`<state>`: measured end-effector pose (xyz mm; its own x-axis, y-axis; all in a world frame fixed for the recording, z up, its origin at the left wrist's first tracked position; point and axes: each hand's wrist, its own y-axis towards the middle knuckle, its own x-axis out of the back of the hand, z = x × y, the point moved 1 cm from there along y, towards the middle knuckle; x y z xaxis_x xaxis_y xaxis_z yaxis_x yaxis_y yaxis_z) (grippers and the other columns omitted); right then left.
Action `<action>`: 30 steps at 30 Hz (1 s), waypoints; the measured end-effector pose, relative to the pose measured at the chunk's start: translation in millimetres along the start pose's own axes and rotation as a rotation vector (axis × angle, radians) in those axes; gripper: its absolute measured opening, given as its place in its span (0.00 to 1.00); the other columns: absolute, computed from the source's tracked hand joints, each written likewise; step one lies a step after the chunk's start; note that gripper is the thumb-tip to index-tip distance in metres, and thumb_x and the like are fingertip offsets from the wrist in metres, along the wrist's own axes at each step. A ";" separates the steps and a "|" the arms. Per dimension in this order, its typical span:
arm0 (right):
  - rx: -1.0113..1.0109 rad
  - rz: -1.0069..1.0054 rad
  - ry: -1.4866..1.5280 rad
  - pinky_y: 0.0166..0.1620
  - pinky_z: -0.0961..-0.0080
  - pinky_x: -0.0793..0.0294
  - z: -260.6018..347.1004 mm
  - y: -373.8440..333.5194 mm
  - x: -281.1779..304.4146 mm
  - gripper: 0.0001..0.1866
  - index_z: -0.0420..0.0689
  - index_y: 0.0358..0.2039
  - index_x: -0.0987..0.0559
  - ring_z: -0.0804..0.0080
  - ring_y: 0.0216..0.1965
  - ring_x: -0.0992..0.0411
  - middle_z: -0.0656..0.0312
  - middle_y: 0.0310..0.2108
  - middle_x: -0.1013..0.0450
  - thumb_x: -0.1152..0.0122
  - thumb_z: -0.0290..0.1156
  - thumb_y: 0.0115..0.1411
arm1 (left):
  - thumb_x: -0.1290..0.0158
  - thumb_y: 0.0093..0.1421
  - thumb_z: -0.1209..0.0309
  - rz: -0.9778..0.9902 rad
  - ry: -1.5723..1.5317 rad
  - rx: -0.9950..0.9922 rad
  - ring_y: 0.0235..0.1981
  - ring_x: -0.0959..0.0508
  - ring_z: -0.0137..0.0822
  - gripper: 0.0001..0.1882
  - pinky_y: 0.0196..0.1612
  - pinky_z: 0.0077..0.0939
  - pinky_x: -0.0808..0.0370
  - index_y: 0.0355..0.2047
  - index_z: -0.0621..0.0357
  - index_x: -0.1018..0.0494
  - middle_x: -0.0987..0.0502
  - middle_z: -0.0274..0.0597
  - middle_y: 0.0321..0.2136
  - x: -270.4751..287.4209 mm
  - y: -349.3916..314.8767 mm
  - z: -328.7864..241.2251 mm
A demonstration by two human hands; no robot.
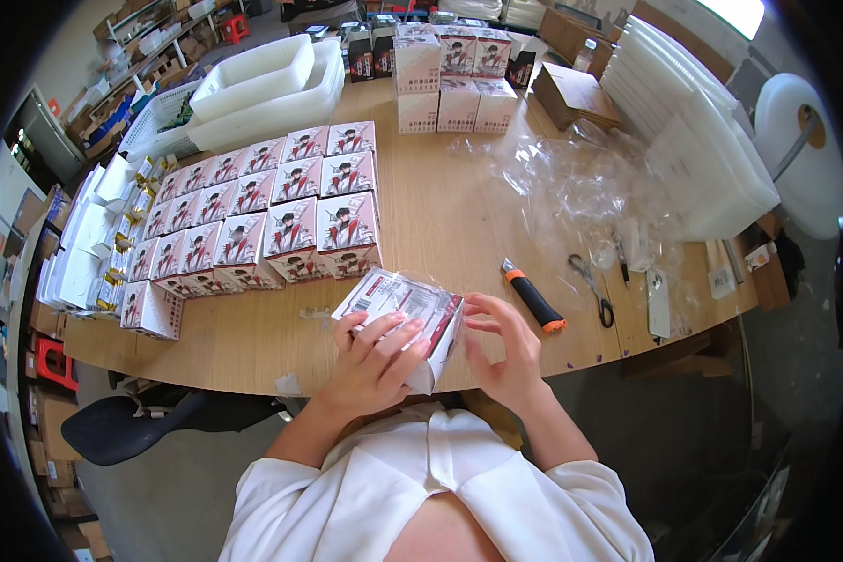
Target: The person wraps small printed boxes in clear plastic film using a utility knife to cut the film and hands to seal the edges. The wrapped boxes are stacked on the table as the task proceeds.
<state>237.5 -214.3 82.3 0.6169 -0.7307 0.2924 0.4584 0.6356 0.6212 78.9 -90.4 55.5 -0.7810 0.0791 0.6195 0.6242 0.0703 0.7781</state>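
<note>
Pink and white, with a printed label on its upper face, a small box (412, 300) sits tilted at the near edge of the wooden counter (431, 206), directly in front of the person. The left hand (373, 361) grips it from the seven o'clock side, its fingers spread over the upper face; the thumb is hidden. The right hand (504, 351) is at the box's three o'clock end, its fingers curved and apart, the tips close to the edge; whether they touch it cannot be told. What looks like clear film shines along the far edge of the box.

Taking that box as the middle of the dial, an orange-and-black knife (537, 302) lies just beyond the right hand, between two and three o'clock, with scissors (593, 284) past it and a dark pen (621, 258) further along. Crumpled clear plastic (571, 178) spreads between one and two o'clock. At two o'clock, farther off, leans a stack of whitish tubs (693, 140); at one o'clock lies a pile of flat cardboard (576, 94). Six or more matching boxes (454, 103) are stacked at twelve o'clock. At ten o'clock stand close rows of pink-and-white boxes (295, 225) bearing a drawn figure in red, and at eleven, behind these, pale plastic bins (272, 108). A black chair (150, 431) stands at eight o'clock, below the counter.
</note>
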 end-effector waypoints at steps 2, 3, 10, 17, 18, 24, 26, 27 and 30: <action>0.068 0.088 -0.184 0.35 0.73 0.21 1.7 0.0 2.1 0.25 0.35 0.53 0.28 0.64 0.34 0.22 0.53 0.38 0.23 0.41 0.14 0.53 | 0.43 0.52 0.70 0.033 0.083 -0.055 0.54 0.30 0.35 0.18 0.59 0.47 0.44 0.45 0.46 0.28 0.28 0.34 0.52 1.9 1.0 -2.4; 0.053 0.113 -0.248 0.35 0.73 0.21 2.2 -0.1 2.6 0.25 0.35 0.53 0.28 0.63 0.33 0.22 0.53 0.37 0.23 0.40 0.14 0.53 | 0.43 0.54 0.69 0.039 0.105 -0.070 0.54 0.30 0.34 0.17 0.60 0.47 0.44 0.45 0.45 0.28 0.28 0.33 0.52 2.5 1.8 -3.3; -0.015 0.120 -0.258 0.33 0.73 0.22 -4.3 4.1 7.2 0.15 0.37 0.41 0.22 0.62 0.30 0.23 0.53 0.32 0.24 0.41 0.14 0.52 | 0.42 0.55 0.67 0.084 0.117 -0.123 0.54 0.30 0.32 0.15 0.59 0.45 0.42 0.44 0.43 0.27 0.28 0.31 0.52 4.5 0.3 -7.7; -0.344 0.351 0.285 0.30 0.80 0.27 -26.0 8.0 24.6 0.09 0.33 0.31 0.22 0.76 0.27 0.27 0.59 0.28 0.26 0.50 0.12 0.53 | 0.40 0.52 0.69 0.045 -0.228 -0.187 0.53 0.28 0.35 0.18 0.59 0.46 0.42 0.44 0.48 0.30 0.27 0.36 0.52 8.1 -1.8 7.3; -0.498 0.361 0.465 0.30 0.82 0.29 -25.0 9.4 24.8 0.09 0.33 0.30 0.22 0.77 0.28 0.28 0.60 0.28 0.26 0.51 0.11 0.53 | 0.39 0.52 0.68 0.007 -0.340 -0.135 0.53 0.28 0.36 0.20 0.59 0.47 0.42 0.45 0.48 0.31 0.27 0.36 0.52 8.3 -1.6 7.6; -1.091 0.024 1.140 0.29 0.79 0.35 -26.8 9.9 7.0 0.04 0.38 0.30 0.27 0.77 0.23 0.35 0.65 0.23 0.32 0.52 0.18 0.57 | 0.40 0.53 0.64 -0.217 -0.358 -0.131 0.51 0.25 0.40 0.20 0.58 0.51 0.42 0.44 0.50 0.33 0.24 0.38 0.48 -0.2 -4.1 3.2; -0.909 0.104 1.441 0.29 0.79 0.40 -46.7 1.8 10.9 0.05 0.41 0.29 0.28 0.79 0.25 0.41 0.69 0.21 0.41 0.45 0.28 0.61 | 0.49 0.63 0.60 -0.327 -0.129 -0.258 0.49 0.24 0.41 0.10 0.58 0.54 0.40 0.41 0.46 0.34 0.22 0.35 0.46 2.5 -19.1 16.2; -0.888 0.135 1.475 0.29 0.79 0.40 -47.9 -2.4 12.4 0.07 0.42 0.28 0.29 0.78 0.25 0.42 0.69 0.21 0.42 0.44 0.30 0.61 | 0.48 0.62 0.59 -0.428 -0.141 -0.257 0.49 0.24 0.41 0.11 0.59 0.54 0.40 0.41 0.46 0.34 0.22 0.35 0.46 -3.4 -17.6 18.1; -0.843 0.161 1.501 0.31 0.78 0.39 -42.1 -0.8 14.5 0.08 0.42 0.31 0.29 0.76 0.26 0.40 0.67 0.23 0.40 0.44 0.33 0.61 | 0.44 0.59 0.56 -0.355 -0.233 -0.129 0.50 0.24 0.42 0.18 0.60 0.54 0.41 0.46 0.47 0.33 0.23 0.36 0.47 1.9 -16.6 24.6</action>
<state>273.0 -215.0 55.4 0.4715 -0.1124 -0.8747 0.2169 0.9761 -0.0085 67.5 -66.9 41.2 -0.9123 0.2958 0.2831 0.2992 0.0098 0.9541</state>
